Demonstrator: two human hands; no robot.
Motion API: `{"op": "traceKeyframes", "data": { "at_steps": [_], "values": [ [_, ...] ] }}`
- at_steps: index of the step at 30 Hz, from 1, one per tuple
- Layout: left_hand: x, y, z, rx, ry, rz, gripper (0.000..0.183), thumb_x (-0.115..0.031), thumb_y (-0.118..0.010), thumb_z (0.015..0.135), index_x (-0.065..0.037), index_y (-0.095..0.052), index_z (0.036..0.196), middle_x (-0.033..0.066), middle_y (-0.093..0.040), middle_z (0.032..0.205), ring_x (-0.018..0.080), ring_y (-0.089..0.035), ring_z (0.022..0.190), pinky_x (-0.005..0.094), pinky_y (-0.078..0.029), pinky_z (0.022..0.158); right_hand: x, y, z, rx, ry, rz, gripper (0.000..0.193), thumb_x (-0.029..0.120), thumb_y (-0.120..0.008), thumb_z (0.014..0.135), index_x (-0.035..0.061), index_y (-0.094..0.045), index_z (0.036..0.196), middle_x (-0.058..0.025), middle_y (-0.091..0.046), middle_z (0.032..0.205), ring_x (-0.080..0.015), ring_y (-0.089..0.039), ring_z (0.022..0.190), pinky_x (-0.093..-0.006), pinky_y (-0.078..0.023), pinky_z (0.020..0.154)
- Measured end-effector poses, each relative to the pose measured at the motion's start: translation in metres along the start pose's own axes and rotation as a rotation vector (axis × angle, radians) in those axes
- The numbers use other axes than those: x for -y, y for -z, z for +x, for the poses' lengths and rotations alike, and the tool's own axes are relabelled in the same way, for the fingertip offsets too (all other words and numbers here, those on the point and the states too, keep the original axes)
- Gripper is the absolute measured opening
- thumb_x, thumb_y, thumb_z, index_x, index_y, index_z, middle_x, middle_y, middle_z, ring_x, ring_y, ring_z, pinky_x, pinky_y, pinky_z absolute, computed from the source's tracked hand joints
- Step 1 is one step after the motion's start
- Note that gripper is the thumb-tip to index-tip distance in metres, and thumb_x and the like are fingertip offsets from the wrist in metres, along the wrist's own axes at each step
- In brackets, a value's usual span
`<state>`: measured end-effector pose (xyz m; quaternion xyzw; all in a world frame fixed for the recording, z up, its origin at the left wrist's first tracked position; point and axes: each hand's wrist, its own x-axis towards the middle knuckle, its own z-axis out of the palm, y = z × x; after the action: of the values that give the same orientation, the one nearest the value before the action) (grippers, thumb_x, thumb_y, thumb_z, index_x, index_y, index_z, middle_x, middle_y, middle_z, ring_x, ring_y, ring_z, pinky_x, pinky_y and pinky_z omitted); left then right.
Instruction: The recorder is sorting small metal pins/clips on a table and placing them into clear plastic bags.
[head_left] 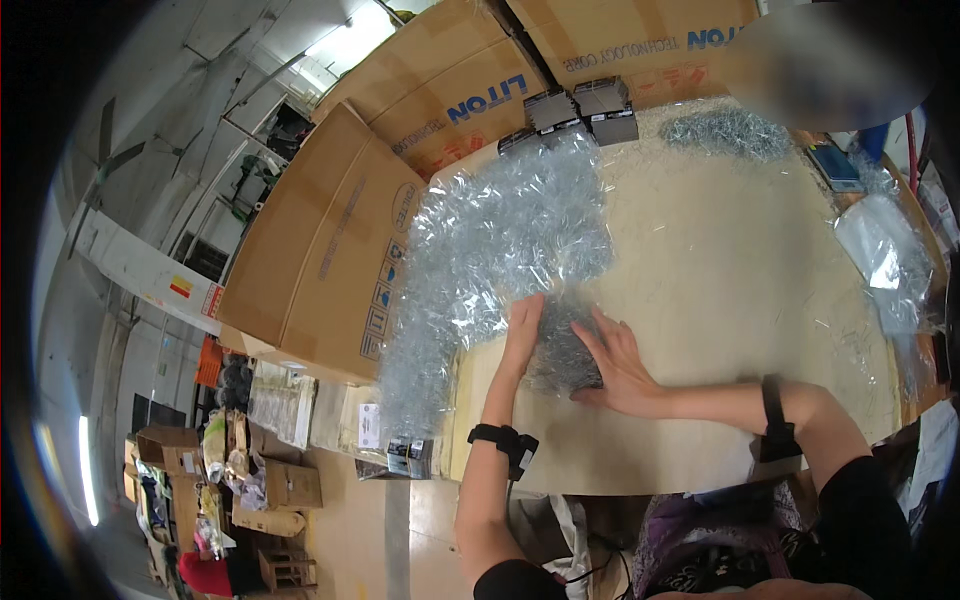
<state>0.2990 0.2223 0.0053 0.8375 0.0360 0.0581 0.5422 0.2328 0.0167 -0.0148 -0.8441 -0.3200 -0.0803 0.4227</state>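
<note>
A bundle of dark grey tinsel-like strands [562, 350] lies on the pale table near its front edge, between my two hands. My left hand [524, 328] rests along the bundle's left side, fingers stretched forward and close together. On the other side, my right hand [622, 368] touches the bundle with its fingers spread and thumb apart. Neither hand is wrapped round it. Just beyond my left hand spreads a large heap of shiny silver tinsel-like bundles [500, 240], some with glossy clear film. It reaches from the table's back to its left front corner.
Large cardboard boxes [320, 250] wall the left and back. Small dark grey boxes [605, 110] are stacked behind the heap. Another grey tinsel-like pile [725, 132] lies at the back right, near a blurred person. Clear plastic bags [880, 250] line the right edge.
</note>
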Motion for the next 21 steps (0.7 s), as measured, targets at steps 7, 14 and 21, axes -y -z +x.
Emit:
{"op": "traceKeyframes", "data": {
  "at_steps": [7,14,21],
  "values": [
    [-0.025,0.016,0.034,0.046,0.144,0.074,0.048,-0.038,-0.052,0.098,0.0,-0.053,0.127,0.0123,-0.058,0.12,0.019,-0.052,0.112,0.0308,-0.039,0.097,0.007,-0.018,0.03,-0.055,-0.088,-0.061,0.109,0.039,-0.082,0.068,0.014,-0.015,0.15,-0.0253,-0.007,0.153,-0.044,-0.022,0.135,-0.0587,-0.016,0.111],
    [-0.016,0.016,-0.041,-0.438,-0.14,-0.039,0.071,-0.03,-0.066,0.09,0.005,-0.032,0.141,0.0235,-0.035,0.144,0.0299,-0.033,0.136,0.0381,-0.026,0.111,-0.004,-0.012,0.037,0.02,-0.204,-0.158,0.106,0.049,-0.075,0.073,0.0136,-0.014,0.151,-0.0215,-0.007,0.155,-0.0401,-0.021,0.137,-0.0561,-0.013,0.113],
    [0.012,-0.008,-0.093,-0.121,0.046,0.338,0.131,-0.021,-0.089,0.061,0.004,0.005,0.148,0.0247,-0.01,0.154,0.0351,-0.017,0.143,0.0412,-0.019,0.116,-0.011,-0.023,0.04,-0.045,-0.174,0.004,0.094,0.054,-0.062,0.084,0.0125,-0.012,0.151,-0.0244,-0.009,0.155,-0.041,-0.016,0.14,-0.0609,-0.009,0.111]
  ]
}}
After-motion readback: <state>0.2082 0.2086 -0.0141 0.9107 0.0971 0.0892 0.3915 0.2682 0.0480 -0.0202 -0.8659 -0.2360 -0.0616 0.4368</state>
